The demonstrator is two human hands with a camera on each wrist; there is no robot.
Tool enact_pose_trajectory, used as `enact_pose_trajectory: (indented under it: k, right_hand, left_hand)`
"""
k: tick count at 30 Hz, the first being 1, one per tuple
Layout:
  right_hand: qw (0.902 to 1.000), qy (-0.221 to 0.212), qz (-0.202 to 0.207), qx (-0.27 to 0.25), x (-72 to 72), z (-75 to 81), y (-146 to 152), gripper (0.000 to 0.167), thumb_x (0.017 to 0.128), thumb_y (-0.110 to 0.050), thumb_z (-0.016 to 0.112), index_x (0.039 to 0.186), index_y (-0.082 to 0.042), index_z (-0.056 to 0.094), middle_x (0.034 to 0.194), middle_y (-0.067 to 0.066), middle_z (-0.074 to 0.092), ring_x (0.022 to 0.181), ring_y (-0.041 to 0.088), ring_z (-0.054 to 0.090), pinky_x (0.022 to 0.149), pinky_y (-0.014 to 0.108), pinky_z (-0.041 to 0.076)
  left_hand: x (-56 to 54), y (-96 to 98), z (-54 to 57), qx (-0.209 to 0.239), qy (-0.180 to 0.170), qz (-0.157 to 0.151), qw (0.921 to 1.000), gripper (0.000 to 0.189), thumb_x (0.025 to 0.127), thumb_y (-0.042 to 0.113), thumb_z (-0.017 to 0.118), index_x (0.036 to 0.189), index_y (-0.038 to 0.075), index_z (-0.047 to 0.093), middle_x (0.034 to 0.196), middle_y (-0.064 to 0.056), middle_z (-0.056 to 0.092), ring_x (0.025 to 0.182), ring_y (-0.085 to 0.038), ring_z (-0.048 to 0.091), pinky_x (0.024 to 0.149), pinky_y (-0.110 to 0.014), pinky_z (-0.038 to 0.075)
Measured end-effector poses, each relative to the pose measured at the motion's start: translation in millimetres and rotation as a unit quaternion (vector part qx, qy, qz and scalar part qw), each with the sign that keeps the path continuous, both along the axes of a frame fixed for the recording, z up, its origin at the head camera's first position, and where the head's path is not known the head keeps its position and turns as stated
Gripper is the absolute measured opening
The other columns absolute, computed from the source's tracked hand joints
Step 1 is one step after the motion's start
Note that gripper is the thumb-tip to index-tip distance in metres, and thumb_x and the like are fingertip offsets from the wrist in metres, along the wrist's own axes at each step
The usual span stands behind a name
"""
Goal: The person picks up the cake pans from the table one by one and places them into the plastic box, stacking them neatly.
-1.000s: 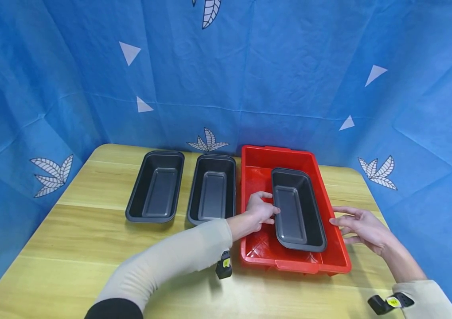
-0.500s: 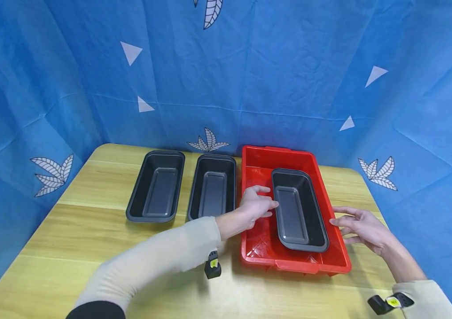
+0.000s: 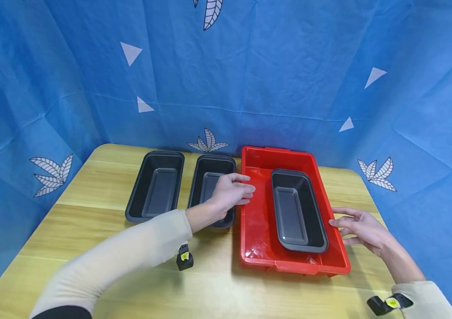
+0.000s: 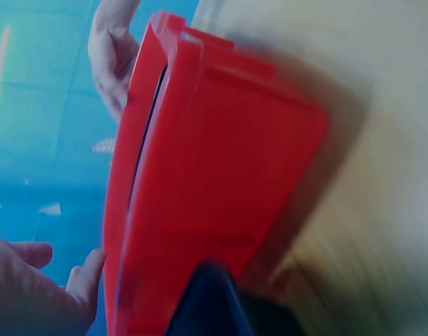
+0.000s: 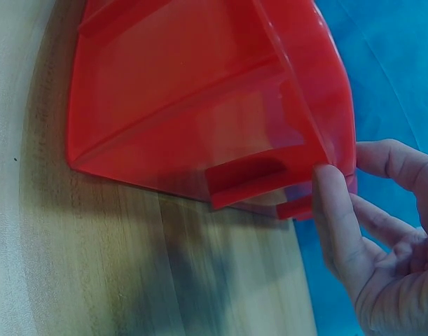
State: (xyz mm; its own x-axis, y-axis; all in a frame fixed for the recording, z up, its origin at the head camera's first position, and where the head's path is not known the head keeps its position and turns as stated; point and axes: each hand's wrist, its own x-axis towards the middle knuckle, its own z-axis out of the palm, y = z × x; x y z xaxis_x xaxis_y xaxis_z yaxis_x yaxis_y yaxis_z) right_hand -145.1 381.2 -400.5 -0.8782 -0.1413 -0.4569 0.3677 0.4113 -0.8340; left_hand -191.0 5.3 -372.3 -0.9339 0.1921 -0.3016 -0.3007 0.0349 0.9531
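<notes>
A dark loaf pan [image 3: 291, 215] lies inside a red plastic bin [image 3: 258, 221], nearer the bin's right wall. My left hand [image 3: 230, 192], fingers loosely extended and holding nothing, overlaps the middle loaf pan [image 3: 206, 179] in the head view, its fingertips by the bin's left rim. Part of that pan is hidden behind the hand and wrist. At the bin's right side, my right hand [image 3: 365, 230] touches the rim with thumb and fingertips. Seen from the right wrist, the fingers [image 5: 333, 210] rest against the rim from outside.
Another dark loaf pan [image 3: 158, 190] sits on the wooden table [image 3: 78, 226] to the left of the middle one. A blue patterned cloth [image 3: 290, 66] hangs behind and around the table. Both wrists wear a small black camera.
My left hand has left the pan in the bin and moved left, out over the bin's left rim to the middle pan. The right hand has stayed at the rim.
</notes>
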Motion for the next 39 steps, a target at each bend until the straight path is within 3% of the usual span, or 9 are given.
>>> enact_pose_trajectory:
  k: [6, 13, 17, 25, 32, 39]
  right_hand:
    - [1.0000, -0.002, 0.001, 0.002, 0.4, 0.6, 0, 0.077, 0.105, -0.027, 0.064, 0.162, 0.007, 0.026, 0.102, -0.008, 0.079, 0.089, 0.019, 0.079, 0.081, 0.039, 0.069]
    - [1.0000, -0.003, -0.001, -0.002, 0.9, 2.1, 0, 0.077, 0.105, -0.026, 0.064, 0.162, 0.008, 0.026, 0.101, -0.008, 0.079, 0.089, 0.019, 0.079, 0.081, 0.040, 0.069]
    - [1.0000, -0.004, -0.001, -0.001, 0.6, 1.8, 0, 0.077, 0.105, -0.026, 0.064, 0.162, 0.008, 0.025, 0.101, -0.008, 0.079, 0.089, 0.018, 0.080, 0.081, 0.040, 0.069]
    - [1.0000, -0.006, 0.000, -0.003, -0.1, 1.6, -2, 0.077, 0.105, -0.027, 0.064, 0.162, 0.007, 0.026, 0.103, -0.008, 0.079, 0.090, 0.018, 0.080, 0.082, 0.040, 0.069]
    - [1.0000, -0.004, -0.001, -0.003, 0.4, 1.9, -2, 0.077, 0.104, -0.026, 0.064, 0.162, 0.007, 0.026, 0.102, -0.008, 0.079, 0.090, 0.018, 0.079, 0.082, 0.040, 0.069]
    - [1.0000, -0.003, -0.004, 0.003, 0.4, 0.8, -1, 0.076, 0.104, -0.027, 0.065, 0.161, 0.006, 0.028, 0.102, -0.008, 0.079, 0.089, 0.018, 0.079, 0.081, 0.040, 0.069]
  left_hand:
    - [-10.0, -30.1, 4.7, -0.013, 0.026, 0.012, 0.9995, 0.041, 0.099, 0.012, 0.073, 0.138, 0.004, 0.063, 0.126, -0.020, 0.076, 0.111, -0.037, 0.076, 0.095, -0.043, 0.065]
    - [-20.6, -70.5, 11.3, -0.038, 0.038, 0.038, 0.9979, 0.039, 0.101, 0.011, 0.070, 0.139, 0.005, 0.063, 0.133, -0.023, 0.073, 0.088, -0.015, 0.076, 0.086, -0.036, 0.068]
    - [-25.8, -93.6, 15.5, -0.058, 0.039, 0.042, 0.9967, 0.040, 0.102, 0.014, 0.070, 0.140, 0.007, 0.063, 0.134, -0.020, 0.072, 0.085, -0.011, 0.075, 0.086, -0.036, 0.068]
    - [-35.3, -142.8, 20.4, -0.114, 0.035, 0.027, 0.9925, 0.047, 0.104, 0.022, 0.068, 0.147, 0.007, 0.058, 0.142, -0.020, 0.067, 0.097, -0.015, 0.077, 0.098, -0.042, 0.065]
    - [-41.1, -181.7, 21.9, -0.150, 0.032, 0.019, 0.9879, 0.055, 0.105, 0.024, 0.067, 0.152, 0.003, 0.051, 0.148, -0.025, 0.061, 0.082, -0.004, 0.074, 0.091, -0.034, 0.067]
    - [-48.9, -216.2, 15.8, -0.197, 0.031, 0.018, 0.9797, 0.058, 0.105, 0.024, 0.066, 0.155, 0.001, 0.047, 0.149, -0.027, 0.060, 0.079, -0.001, 0.073, 0.085, -0.031, 0.068]
